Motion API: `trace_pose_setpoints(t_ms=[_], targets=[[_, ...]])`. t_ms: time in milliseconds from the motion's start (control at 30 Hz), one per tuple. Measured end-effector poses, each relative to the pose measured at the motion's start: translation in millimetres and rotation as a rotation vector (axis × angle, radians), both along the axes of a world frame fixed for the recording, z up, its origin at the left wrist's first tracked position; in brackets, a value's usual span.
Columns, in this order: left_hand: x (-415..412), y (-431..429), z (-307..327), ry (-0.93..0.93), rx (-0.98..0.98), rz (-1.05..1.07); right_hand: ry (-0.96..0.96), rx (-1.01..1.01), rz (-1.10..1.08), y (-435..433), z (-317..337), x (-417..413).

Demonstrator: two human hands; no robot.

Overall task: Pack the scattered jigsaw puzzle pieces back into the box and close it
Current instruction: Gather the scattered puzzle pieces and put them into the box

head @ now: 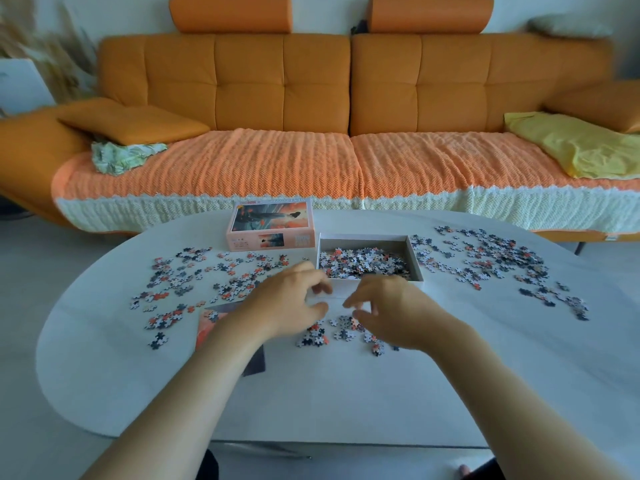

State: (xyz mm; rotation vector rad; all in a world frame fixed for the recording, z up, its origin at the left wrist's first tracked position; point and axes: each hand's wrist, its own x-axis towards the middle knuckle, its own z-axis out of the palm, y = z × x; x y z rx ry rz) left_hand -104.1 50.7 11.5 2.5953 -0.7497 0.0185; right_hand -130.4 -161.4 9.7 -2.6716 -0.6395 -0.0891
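Puzzle pieces [343,332] lay in a small heap on the worktop [346,403], just on the person's side of the open box [416,261] — and that heap sat beneath and between the two hands. The box, part filled, stood just beyond the fingertips with its long axis running left to right, so a lift from the heap would probably need only a short carry straight forward over the near wall. The right hand [391,315] hung over the heap's right part, its grip apart, fingers spread and loosely curved, nothing seen in them. The left hand [285,306] hovered at the heap's left edge, near the box's near left corner. Its fingers curled toward the thumb but were blurred, so whether that grip held pieces could not be told. A left spread [207,275] and a right spread [491,261] of further pieces flanked the box — each nearer its own hand. The lid [270,223] lay picture-up just beside the box's far left corner.
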Motion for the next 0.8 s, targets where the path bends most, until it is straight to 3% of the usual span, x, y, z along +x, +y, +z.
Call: trace_pose_setpoints(t_ms=[133, 300, 400, 500, 600, 800], targets=[[-16.5, 18.3, -2.2, 0.264, 0.192, 0.007, 0.09, -0.164, -0.013, 9.4, -11.0, -8.8], [-21.5, 11.9, -11.1, 0.181, 0.127, 0.02, 0.203, -0.062, -0.017, 9.3, -6.2, -12.9], [-20.2, 2.9, -18.3, 0.153, 0.054, 0.034, 0.13, -0.033, -0.167, -6.4, -1.0, -9.8], [-21.2, -8.4, -22.3, 0.142, 0.005, 0.043, 0.056, -0.141, -0.307, -24.3, -4.4, -7.5], [-22.8, -20.7, -23.3, 0.133, 0.049, 0.056, 0.121, -0.199, -0.264, -24.9, -14.0, -10.1], [-27.2, -39.6, -20.4, 0.204, 0.078, 0.003, 0.164, -0.119, -0.164, -23.2, -9.6, -10.1]])
